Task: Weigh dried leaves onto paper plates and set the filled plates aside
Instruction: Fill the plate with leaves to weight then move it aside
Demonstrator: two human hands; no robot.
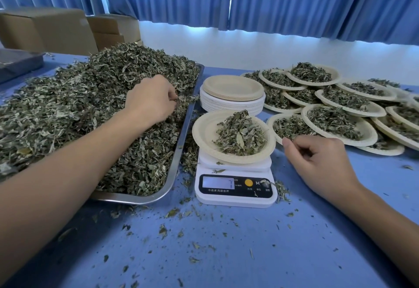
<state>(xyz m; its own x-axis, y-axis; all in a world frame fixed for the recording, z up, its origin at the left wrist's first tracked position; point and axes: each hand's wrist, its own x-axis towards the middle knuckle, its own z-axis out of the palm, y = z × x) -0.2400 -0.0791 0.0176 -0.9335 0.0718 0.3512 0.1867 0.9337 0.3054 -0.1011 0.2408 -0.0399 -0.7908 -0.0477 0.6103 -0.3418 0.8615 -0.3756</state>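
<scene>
Dried leaves (90, 106) are heaped in a big pile all around and under the left hand (150, 100), spilling over the metal tray (179, 158) they sit in. That hand is dug in at the pile's right edge, fingertips pinching a small tuft of leaves. Just right of it, past the tray's rim, a paper plate (204, 133) with a mound of leaves sits on the white kitchen scale (235, 194); the display's too blurry for me to read. Beyond that plate there's a stack of empty plates (231, 85). The right hand (317, 165) rests on the blue table (226, 253) just right of the scale, fingers loosely curled with nothing in them, thumb tip right at the rim of the nearest filled plate (271, 124). Beyond and right of that hand, a bunch more filled plates (367, 129) overlap each other. Loose leaf crumbs dot the table between both forearms.
</scene>
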